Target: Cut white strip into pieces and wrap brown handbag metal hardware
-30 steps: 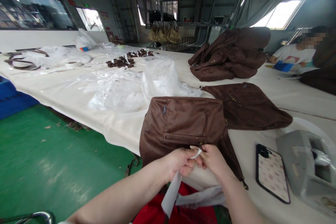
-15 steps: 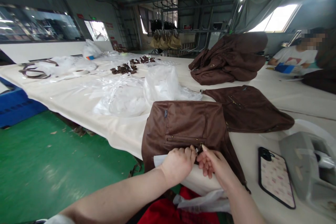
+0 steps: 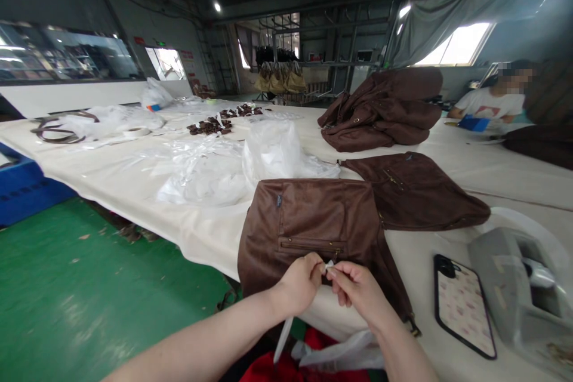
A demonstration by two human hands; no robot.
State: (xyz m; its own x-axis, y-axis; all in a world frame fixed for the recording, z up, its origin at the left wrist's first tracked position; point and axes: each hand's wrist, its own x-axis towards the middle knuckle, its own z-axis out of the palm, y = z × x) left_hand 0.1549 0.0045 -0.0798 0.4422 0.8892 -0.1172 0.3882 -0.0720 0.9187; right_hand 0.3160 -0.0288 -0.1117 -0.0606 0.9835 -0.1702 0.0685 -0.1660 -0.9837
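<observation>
A brown bag (image 3: 313,206) lies flat at the table's near edge, with a zipper (image 3: 308,246) across its front and a small dark label. Just below the zipper's right end, a small white wrapped piece (image 3: 329,265) sits between my fingertips. My left hand (image 3: 301,284) is closed, pinching the white piece from the left; a thin white strip (image 3: 283,340) hangs below this hand. From the right, my right hand (image 3: 358,287) pinches the same piece between thumb and fingers. Whether the zipper pull is inside the white piece is hidden by my fingers.
A second brown bag (image 3: 425,197) lies behind to the right, with a heap of brown bags (image 3: 380,110) beyond. Clear plastic bags (image 3: 273,152) spread across the table. At right are a phone (image 3: 465,307) and a grey tape dispenser (image 3: 501,268). A co-worker (image 3: 490,101) sits far right.
Both hands have come closer together at the white piece, slightly below the zipper. The white strip that lay left on the bag now hangs under my left hand. The view has shifted slightly.
</observation>
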